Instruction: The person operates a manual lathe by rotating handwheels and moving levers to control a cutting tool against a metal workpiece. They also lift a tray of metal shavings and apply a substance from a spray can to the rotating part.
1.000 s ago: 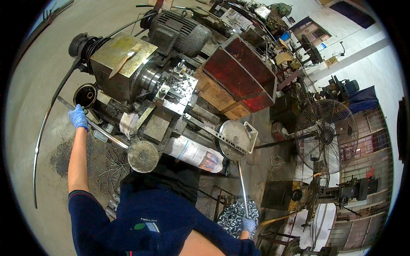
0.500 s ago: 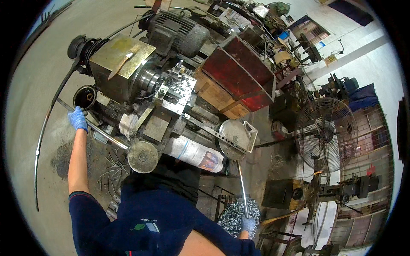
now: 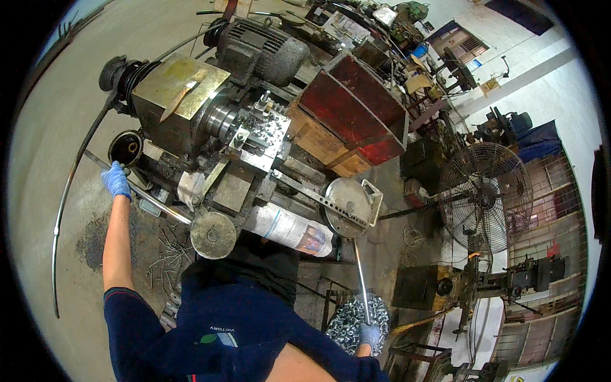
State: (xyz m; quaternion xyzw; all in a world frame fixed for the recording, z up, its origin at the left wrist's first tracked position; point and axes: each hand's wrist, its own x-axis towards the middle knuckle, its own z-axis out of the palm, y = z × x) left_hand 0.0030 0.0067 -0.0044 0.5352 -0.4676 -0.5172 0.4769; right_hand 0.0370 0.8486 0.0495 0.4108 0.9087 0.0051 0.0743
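My left hand (image 3: 116,181), in a blue glove, is closed round the long metal lever (image 3: 160,205) that runs to a round steel disc (image 3: 213,235) at the front of the lathe. Lower right, my right hand (image 3: 369,335), gloved too, grips the end of a second lever (image 3: 361,270), which hangs from a larger disc (image 3: 348,207). Behind that hand sits a container of small shiny metal parts (image 3: 349,323). The lathe's chuck (image 3: 221,121) faces a tool slide (image 3: 267,137) strewn with dark chips.
A red bin (image 3: 347,108) on a wooden crate (image 3: 324,143) stands behind the slide. A motor (image 3: 264,51) sits behind the headstock (image 3: 181,89). To the right are a caged fan (image 3: 487,194) and more machines. A printed bag (image 3: 291,230) lies across the lathe front.
The view has shifted very slightly. Both hands keep their grip on the levers, and neither lever has visibly moved.
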